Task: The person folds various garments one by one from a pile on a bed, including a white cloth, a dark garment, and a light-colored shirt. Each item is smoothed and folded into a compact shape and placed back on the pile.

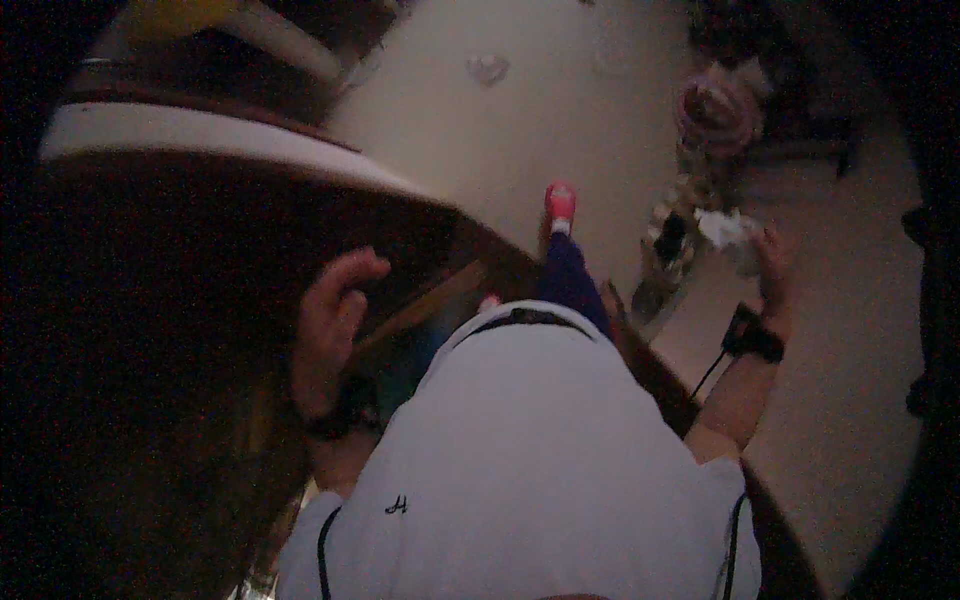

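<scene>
My left hand [334,322] is raised at the left, its fingers curled loosely with a gap to the thumb, and nothing shows in it; a dark band circles the wrist. At the right, my right hand [769,255] holds a crumpled white item [724,227], perhaps cloth or plastic; blur hides what it is. A dark device with a cable [754,334] is strapped to my right wrist. Below my hands are my white shirt, dark trousers [566,270] and a pink shoe [560,201] on the pale floor.
A curved white edge [225,139] of furniture or a counter crosses the upper left, with a dark area under it. Assorted blurred items [671,244] lie on the floor near my right hand, with a round pinkish object [718,111] beyond. A small pale object [487,69] lies on the floor ahead.
</scene>
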`<state>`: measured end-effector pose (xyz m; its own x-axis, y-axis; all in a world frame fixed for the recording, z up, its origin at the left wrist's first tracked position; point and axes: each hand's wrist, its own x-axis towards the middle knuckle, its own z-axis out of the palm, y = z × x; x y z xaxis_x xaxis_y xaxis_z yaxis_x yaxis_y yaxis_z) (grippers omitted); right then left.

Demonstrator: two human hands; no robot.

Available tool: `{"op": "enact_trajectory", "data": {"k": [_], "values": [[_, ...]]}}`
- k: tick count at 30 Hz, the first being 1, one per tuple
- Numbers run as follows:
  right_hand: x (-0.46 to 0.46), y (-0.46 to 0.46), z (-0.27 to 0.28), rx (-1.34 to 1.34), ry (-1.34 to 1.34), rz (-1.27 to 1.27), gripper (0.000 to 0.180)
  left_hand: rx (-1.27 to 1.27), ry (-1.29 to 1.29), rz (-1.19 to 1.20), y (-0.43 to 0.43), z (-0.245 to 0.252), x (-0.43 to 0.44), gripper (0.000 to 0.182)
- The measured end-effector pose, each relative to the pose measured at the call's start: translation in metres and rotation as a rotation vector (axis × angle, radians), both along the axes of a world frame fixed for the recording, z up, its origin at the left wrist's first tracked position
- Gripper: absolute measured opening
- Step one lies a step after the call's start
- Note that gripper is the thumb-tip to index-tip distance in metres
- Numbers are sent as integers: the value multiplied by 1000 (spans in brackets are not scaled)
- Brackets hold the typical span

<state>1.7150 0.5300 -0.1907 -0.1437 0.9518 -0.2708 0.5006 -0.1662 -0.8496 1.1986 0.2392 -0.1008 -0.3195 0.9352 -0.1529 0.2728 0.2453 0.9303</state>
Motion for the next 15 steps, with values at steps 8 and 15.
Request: {"op": "enact_trajectory", "data": {"k": [8, 15], "values": [[-126, 30, -84, -322, 317, 11, 29, -193, -316, 279, -19, 4, 44, 33], [-243, 82, -56, -498, 521, 276, 26, -228, -328, 403, -11, -8, 52, 31]]}}
